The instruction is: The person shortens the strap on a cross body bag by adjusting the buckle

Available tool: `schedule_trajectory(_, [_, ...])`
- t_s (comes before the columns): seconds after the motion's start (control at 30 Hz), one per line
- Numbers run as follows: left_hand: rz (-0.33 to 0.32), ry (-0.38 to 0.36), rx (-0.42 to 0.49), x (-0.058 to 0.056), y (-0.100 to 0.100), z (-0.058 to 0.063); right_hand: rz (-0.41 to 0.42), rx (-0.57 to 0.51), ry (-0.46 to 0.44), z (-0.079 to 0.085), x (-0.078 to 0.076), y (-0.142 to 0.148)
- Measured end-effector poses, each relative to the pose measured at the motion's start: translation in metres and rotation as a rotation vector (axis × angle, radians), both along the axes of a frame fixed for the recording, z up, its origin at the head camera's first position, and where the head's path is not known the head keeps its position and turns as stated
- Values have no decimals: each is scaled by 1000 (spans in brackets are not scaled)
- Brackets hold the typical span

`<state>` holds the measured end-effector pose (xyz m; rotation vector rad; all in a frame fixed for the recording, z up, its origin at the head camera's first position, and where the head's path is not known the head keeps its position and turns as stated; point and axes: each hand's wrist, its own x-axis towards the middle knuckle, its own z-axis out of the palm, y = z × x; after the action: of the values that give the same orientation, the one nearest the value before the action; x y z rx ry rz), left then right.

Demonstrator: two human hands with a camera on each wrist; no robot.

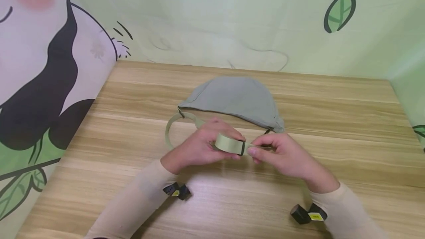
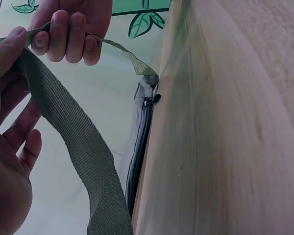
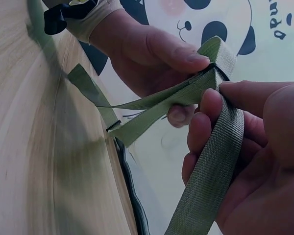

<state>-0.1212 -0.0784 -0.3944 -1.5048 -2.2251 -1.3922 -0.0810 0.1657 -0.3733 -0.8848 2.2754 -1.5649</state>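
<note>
A grey half-moon waist bag (image 1: 232, 97) lies on the table, its zipper (image 2: 143, 142) edge toward the person. Its light green webbing strap (image 1: 227, 144) is lifted in front of it and loops up through a black slider buckle (image 1: 242, 148). My left hand (image 1: 199, 146) pinches the slider and strap between thumb and fingers. Just to the right, my right hand (image 1: 283, 154) pinches the strap where it comes out of the slider. In the right wrist view a long length of webbing (image 3: 206, 176) runs down past the right fingers (image 3: 198, 132).
The wood-grain table (image 1: 139, 84) carries the bag, and a curved stretch of strap (image 1: 169, 128) arcs from its left corner. Behind stands a pale green wall (image 1: 199, 21) with leaf drawings, and a panda picture (image 1: 40, 47) fills the left side.
</note>
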Motion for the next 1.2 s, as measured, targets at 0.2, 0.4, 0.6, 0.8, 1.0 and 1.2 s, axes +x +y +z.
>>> schedule_trajectory(0.2, [-25, -15, 47, -1, 0, -1, 14, 9, -13, -2, -1, -1])
schedule_trajectory(0.4, [-32, -87, 115, -1, -4, -2, -15, 1, -21, -7, -3, 7])
schedule_trajectory(0.6, [8, -90, 132, -1, -7, 1, -28, 60, -12, -15, -5, 20])
schedule_trajectory(0.8, [11, -68, 133, -3, -7, 1, -17, -1, 20, -20, -4, 25])
schedule_trajectory(1.0, [19, -60, 115, -2, -8, -1, 28, -67, 50, -14, -1, 25])
schedule_trajectory(1.2, [17, -64, 68, -2, -8, 0, 56, -128, 41, -10, 0, 25])
